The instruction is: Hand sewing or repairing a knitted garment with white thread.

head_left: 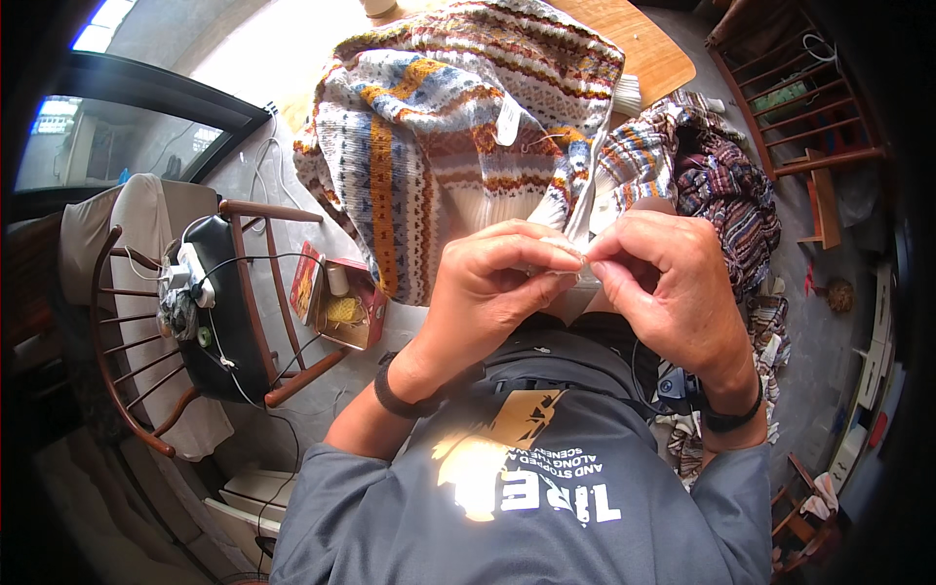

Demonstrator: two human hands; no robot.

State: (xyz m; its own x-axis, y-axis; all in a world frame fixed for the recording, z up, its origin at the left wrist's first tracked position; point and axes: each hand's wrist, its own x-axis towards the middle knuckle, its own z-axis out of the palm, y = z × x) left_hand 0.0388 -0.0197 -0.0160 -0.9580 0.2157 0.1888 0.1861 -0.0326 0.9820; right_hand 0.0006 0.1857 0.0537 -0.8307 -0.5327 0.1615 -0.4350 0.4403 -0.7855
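A patterned knit sweater [429, 146] in white, blue, orange and brown lies spread over the table and hangs down toward my lap. A white label [508, 121] shows on it. My left hand [502, 278] is closed in a pinch, with a small whitish bit at its fingertips. Close against it, my right hand [678, 283] pinches with thumb and forefinger. The fingertips of both hands meet just below a pale edge [582, 200] of the sweater. What exactly each hand holds is too small to tell.
More striped knitwear [726, 195] is heaped to the right. The wooden table [648, 44] lies ahead. On the left stands a chair [234, 322] bearing a power strip [198, 273] and cables. Beside it, an opened red box [356, 310] holds a thread spool [337, 280]. A wooden rack [799, 93] stands far right.
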